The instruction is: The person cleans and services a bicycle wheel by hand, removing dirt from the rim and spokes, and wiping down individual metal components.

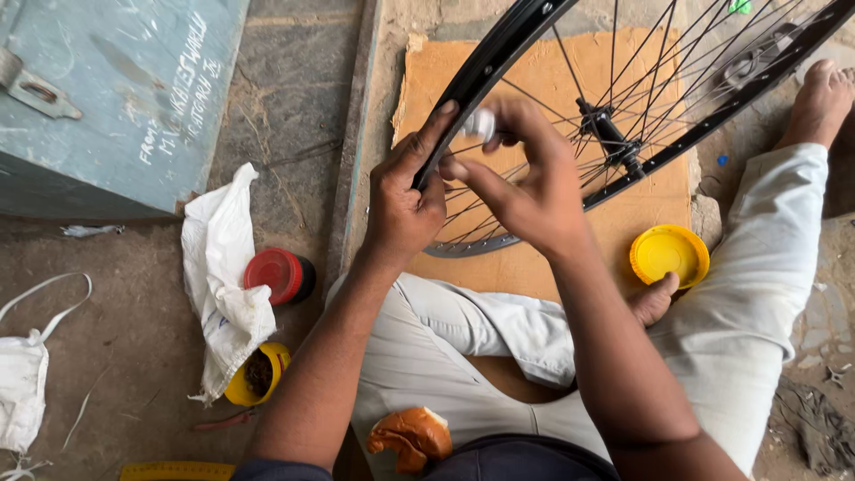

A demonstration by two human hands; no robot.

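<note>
Two bare hands work at the rim of a black bicycle wheel (499, 53), seen from above by a seated person in light trousers. At far left stands a grey-blue metal box (107, 98) on the ground; before it lie a white cloth sack (223, 276), a small jar with a red lid (278, 276) and an open yellow tub (254, 374) of dark contents, half under the sack. Left hand (405, 200): grip clenched on the wheel rim, thumb along the near face, fingers wrapped behind. Right hand (525, 183): grip pinched between thumb and fingertips on a small whitish object (481, 123) held against the rim just beside the left thumb; what the object is cannot be told. The wheel stands tilted over a sheet of brown cardboard (534, 76), its hub (610, 134) right of the hands and its spokes fanning outward. A yellow lid (670, 256) lies on the cardboard's right edge, near the person's toes. A brown rounded object (411, 438) rests on the lap.
</note>
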